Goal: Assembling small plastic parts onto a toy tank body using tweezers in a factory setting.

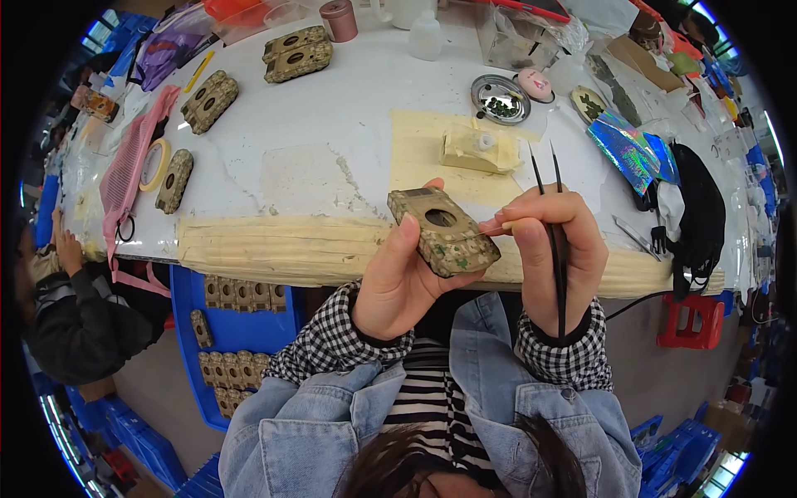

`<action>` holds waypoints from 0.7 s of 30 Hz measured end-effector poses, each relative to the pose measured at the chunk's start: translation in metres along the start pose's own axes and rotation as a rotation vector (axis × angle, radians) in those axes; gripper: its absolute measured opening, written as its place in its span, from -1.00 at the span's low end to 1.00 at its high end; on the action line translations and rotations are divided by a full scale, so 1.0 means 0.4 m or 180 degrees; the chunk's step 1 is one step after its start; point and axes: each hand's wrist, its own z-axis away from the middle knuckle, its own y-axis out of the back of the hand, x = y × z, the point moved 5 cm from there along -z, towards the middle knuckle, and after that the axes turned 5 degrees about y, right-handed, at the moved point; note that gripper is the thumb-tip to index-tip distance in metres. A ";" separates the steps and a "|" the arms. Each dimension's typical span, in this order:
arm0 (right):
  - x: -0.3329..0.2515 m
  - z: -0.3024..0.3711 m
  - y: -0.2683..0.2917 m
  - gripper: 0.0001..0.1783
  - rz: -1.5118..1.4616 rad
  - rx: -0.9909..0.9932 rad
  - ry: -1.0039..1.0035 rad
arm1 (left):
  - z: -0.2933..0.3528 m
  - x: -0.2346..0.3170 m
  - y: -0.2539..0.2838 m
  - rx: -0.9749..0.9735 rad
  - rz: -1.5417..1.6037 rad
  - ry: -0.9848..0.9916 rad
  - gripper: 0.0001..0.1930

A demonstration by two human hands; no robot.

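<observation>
Above the table's front edge, my left hand [388, 286] grips a camouflage-painted model tank hull [452, 245] by its sides. The hull is tilted, with a round hole in its top and small green flecks on its near side. My right hand [573, 236] pinches a thin stick [496, 230], whose far end reaches the hull's surface; what is at its tip is too small to make out. Black tweezers [560, 282] are also tucked in that hand, their points up and apart. Beyond it lies a round dish [476, 90] of tiny green pieces [502, 108].
A tape-covered block [477, 151] stands behind the hull. More camouflage hulls [297, 54] lie at the back left, and a blue tray [286, 319] below the table holds several. Padding [274, 249] covers the front edge. A black strap [697, 216] hangs over the right side.
</observation>
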 end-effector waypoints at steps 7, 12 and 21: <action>0.003 0.001 -0.001 -0.93 0.0210 -0.0022 0.0170 | 0.001 0.004 0.000 0.0142 -0.0173 -0.0153 -0.46; 0.005 0.002 -0.005 -0.92 0.0203 0.0036 0.0164 | 0.001 0.004 0.002 0.0160 -0.0205 -0.0184 -0.47; 0.006 0.002 -0.004 -0.93 0.0279 -0.0003 0.0143 | -0.001 0.002 0.002 0.0179 -0.0239 -0.0214 -0.48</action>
